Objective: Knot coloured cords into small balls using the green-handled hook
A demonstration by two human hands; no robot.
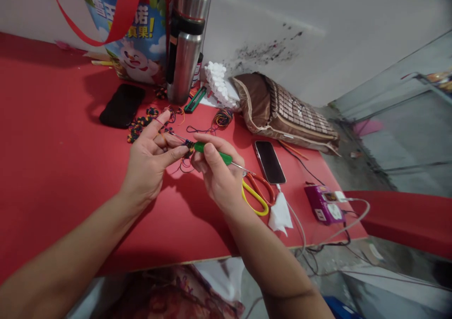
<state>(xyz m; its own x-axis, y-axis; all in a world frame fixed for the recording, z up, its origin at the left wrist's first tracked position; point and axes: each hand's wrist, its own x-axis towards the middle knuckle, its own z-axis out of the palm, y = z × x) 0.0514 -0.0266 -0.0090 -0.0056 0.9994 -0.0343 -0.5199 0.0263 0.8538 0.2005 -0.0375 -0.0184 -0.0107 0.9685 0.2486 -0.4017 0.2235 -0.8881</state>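
Observation:
My right hand [222, 173] is closed around the green handle of a crochet hook [221, 156], whose thin metal end sticks out toward the scissors. The hook's other tip points into a small dark and orange piece of crochet work [189, 148]. Thumb and fingers of my left hand [148, 156] pinch that piece, and a strand of yarn runs over the raised index finger. Behind the left hand lie several dark and orange crocheted clusters [138, 126]. A loose bundle of multicoloured yarn [223, 117] rests farther back on the red table [70, 182].
A steel thermos [187, 45] and printed bag [141, 50] stand at the back. A black phone [123, 105], green utility knife [195, 100], brown cushion [286, 109], charging phone [270, 162], yellow-and-red-handled scissors [259, 197], white tissue [281, 213] and purple power box [324, 203] with cables lie around.

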